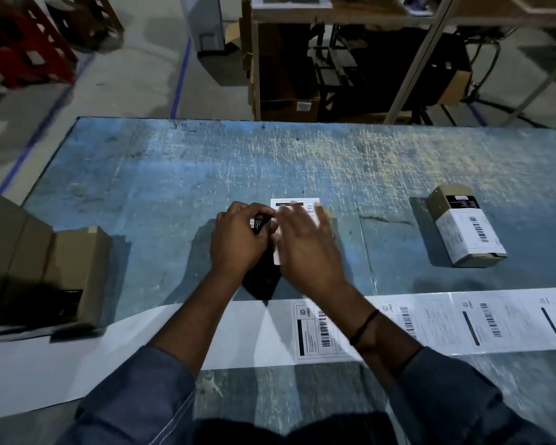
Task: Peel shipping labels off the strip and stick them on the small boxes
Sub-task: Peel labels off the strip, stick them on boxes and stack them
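Observation:
At the middle of the blue table (174, 175) both hands work on one small brown box (328, 214), mostly hidden beneath them. My left hand (238, 240) grips its near end, where a dark printed patch shows. A white shipping label (297, 205) lies over the box top, and my right hand (305, 245) rests flat on it, fingers spread and blurred. Along the near edge runs the white label strip (446, 322); several printed labels sit on its right part, while its left part is bare backing. A labelled box (466, 231) lies at the right.
Several unlabelled brown boxes (55, 271) stand in a row at the table's left edge. Beyond the far edge are a wooden shelf unit (289, 75) with cartons, a metal frame and red crates (23, 43) on the grey floor.

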`<state>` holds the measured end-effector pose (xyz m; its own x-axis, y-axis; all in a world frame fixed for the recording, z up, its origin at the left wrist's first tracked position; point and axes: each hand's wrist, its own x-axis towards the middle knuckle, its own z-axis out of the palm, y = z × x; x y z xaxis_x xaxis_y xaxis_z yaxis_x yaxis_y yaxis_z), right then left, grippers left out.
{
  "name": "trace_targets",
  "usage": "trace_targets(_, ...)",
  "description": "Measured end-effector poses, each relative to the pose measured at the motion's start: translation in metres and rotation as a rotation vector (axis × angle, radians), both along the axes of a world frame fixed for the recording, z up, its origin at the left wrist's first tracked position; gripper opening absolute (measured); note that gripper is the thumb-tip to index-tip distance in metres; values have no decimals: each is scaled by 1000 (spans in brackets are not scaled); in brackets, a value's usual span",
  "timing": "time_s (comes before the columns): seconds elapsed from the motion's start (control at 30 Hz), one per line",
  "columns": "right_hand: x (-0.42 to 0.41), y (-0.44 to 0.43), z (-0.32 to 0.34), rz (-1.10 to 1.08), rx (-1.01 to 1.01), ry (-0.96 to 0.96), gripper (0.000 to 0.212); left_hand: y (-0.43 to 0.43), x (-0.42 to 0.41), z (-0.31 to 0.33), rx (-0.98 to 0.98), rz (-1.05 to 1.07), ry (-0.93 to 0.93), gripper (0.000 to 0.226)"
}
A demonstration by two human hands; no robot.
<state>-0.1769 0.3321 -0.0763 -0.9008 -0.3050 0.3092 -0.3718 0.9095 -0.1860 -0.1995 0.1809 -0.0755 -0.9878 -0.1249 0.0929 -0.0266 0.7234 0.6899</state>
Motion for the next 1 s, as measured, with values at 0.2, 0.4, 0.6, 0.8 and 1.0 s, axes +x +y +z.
trace_targets(0.2,16,-5,-12,67,92,-229,68,-2,-1,1,26,-11,34,21)
trace_targets(0.4,18,26,-9,-20,143,-253,72,-5,-1,-1,17,-15,25,20)
trace_targets(0.6,-2,36,-2,14,240,-246,69,-6,-13,14,-345,-187,-42,36)
trace_targets(0.8,-38,39,21,159,60,-388,68,-1,-31,34,-467,-370,-251,36)
trace_targets(1.0,-73,69,16,174,-29,-586,37,-15,-44,40,-550,-448,-423,45)
